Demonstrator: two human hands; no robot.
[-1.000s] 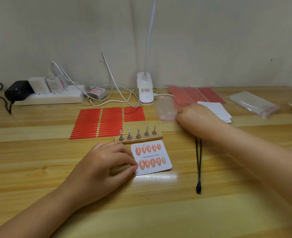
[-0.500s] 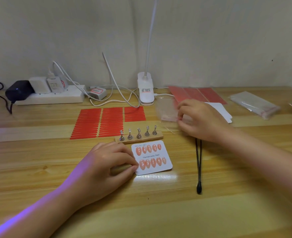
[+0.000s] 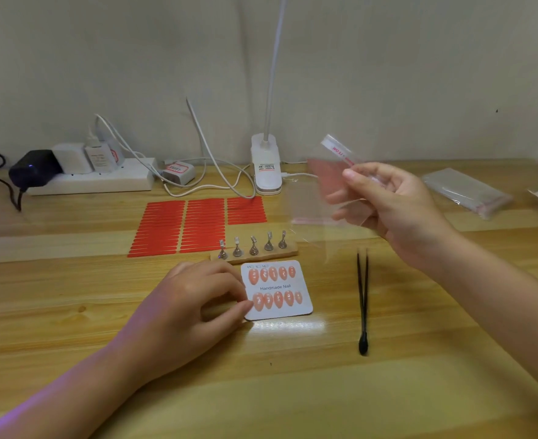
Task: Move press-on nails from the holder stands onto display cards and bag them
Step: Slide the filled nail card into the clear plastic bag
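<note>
Card (image 3: pixel 277 289) full, flat on counter (image 3: pixel 71 296) just before holder stand (image 3: pixel 253 248). Left hand (image 3: pixel 194 308) pinching card edge; right hand (image 3: pixel 394 204) pinching clear bag (image 3: pixel 321 198) (raised beyond stand). Better to open bag mouth wide first, then slide card in level.

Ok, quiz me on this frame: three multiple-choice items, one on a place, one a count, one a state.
1. Where do the black tweezers lie?
A. right of the display card
B. on the red strips
C. in the left hand

2. How many metal stands are on the wooden base?
A. three
B. five
C. eight

3. What does the right hand hold?
A. nothing
B. the lamp
C. a clear bag

Answers:
1 A, they lie on the table beside the card.
2 B, five in a row.
3 C, its fingers pinch the raised bag.
</note>
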